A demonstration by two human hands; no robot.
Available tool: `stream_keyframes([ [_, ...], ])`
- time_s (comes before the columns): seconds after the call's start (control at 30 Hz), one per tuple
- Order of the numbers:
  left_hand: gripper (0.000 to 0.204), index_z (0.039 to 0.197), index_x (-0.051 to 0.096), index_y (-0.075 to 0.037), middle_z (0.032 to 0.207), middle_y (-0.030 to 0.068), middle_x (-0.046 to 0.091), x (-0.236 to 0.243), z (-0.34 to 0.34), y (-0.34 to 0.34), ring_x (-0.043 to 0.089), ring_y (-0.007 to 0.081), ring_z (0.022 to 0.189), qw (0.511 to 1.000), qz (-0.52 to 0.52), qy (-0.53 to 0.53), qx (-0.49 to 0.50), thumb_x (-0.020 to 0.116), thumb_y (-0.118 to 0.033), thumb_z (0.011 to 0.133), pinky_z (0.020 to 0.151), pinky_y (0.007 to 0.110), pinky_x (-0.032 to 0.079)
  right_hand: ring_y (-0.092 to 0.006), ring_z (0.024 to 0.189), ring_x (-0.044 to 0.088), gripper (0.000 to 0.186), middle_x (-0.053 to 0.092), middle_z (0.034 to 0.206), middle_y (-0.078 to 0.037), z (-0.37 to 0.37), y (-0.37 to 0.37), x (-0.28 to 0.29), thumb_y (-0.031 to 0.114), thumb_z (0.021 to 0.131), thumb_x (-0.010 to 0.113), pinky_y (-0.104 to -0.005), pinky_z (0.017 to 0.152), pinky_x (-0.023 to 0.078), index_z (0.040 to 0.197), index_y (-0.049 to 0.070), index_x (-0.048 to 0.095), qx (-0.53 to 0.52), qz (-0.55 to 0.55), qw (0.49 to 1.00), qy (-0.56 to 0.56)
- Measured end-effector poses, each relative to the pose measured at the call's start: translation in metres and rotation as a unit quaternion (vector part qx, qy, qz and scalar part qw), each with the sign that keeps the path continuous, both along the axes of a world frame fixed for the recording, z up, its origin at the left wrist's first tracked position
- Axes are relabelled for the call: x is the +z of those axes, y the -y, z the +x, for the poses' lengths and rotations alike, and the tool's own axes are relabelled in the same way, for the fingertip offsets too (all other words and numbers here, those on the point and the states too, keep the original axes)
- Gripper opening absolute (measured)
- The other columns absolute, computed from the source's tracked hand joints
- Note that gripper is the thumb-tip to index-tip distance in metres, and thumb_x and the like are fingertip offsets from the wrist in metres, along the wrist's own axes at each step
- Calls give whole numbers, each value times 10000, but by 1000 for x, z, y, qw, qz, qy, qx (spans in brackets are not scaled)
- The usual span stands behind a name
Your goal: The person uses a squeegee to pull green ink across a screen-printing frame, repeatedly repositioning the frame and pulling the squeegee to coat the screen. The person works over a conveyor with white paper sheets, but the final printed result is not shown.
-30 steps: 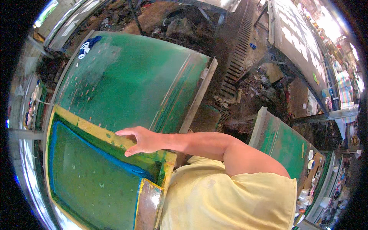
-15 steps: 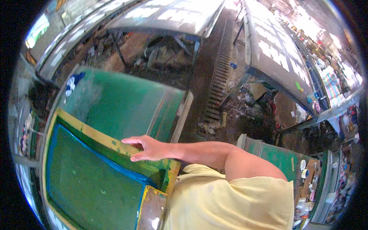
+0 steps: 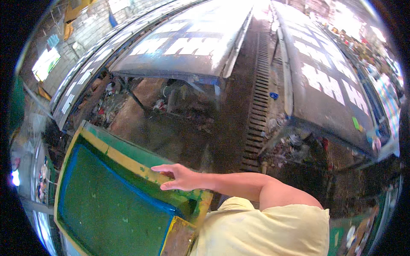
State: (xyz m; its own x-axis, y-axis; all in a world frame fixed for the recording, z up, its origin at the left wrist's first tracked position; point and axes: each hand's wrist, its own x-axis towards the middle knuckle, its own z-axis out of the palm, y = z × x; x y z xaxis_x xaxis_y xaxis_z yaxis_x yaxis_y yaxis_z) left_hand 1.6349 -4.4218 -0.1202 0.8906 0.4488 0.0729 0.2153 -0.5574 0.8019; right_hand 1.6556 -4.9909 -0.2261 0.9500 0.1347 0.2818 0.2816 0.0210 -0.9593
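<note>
Set the right hand (image 3: pixel 181 178) across the far rim of the yellow frame (image 3: pixel 128 160), with thumb and fingers parted; could not tell firm grip from light touch, nor anything of the left hand, out of view. Had the frame over the green bench (image 3: pixel 121 143), near its far edge, with only a thin strip showing beyond. Probably called for steady, level steering by the rim, with fingertips off the green panel (image 3: pixel 124 205) and an eye on the brown board (image 3: pixel 180 239) at the right side. Compared with a second earlier, showed far less bench beyond the frame, lost the blue-and-white cloth from its far left corner, and kept the hand at much the same stretch of rim.
</note>
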Motion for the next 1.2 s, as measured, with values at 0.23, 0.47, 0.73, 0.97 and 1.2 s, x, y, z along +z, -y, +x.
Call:
stream_keyframes([
  [0.23,460,1335,717,72,1177,150,766,26,18,174,702,296,995,999,-3,8,36,855,-216,1003,936,436,564,-159,1157,669,852,742,1309,-108,23,235,29,327,990,914,-365,1061,563,1691,44,521,7,113,990,-86],
  [0.47,455,1343,716,67,1200,151,769,14,58,251,707,297,1010,999,-38,39,-7,858,-194,998,954,433,565,-118,1115,672,765,744,1300,-71,18,377,52,216,1047,851,-330,1005,579,1707,46,503,-70,112,988,-79],
  [0.73,474,1383,724,20,1204,83,762,1,126,313,704,229,1047,998,-13,-17,-55,850,-34,930,961,382,553,-74,1013,604,595,716,1208,-2,58,473,48,91,1105,731,-287,941,539,1676,85,566,-111,59,990,-60],
  [0.97,449,1345,737,17,1200,88,759,-17,234,343,693,229,1047,999,-29,-24,-27,860,-36,916,965,387,550,-81,1093,586,558,693,1256,-4,155,540,35,87,1133,666,-301,1045,520,1682,94,566,-104,58,988,-98],
  [1.2,483,1378,731,20,1238,109,761,-10,315,413,701,249,1101,999,-30,-11,-34,869,-70,924,999,391,544,-66,1001,540,569,644,1188,36,260,611,46,106,1129,675,-271,944,509,1685,85,557,-102,42,991,-74],
])
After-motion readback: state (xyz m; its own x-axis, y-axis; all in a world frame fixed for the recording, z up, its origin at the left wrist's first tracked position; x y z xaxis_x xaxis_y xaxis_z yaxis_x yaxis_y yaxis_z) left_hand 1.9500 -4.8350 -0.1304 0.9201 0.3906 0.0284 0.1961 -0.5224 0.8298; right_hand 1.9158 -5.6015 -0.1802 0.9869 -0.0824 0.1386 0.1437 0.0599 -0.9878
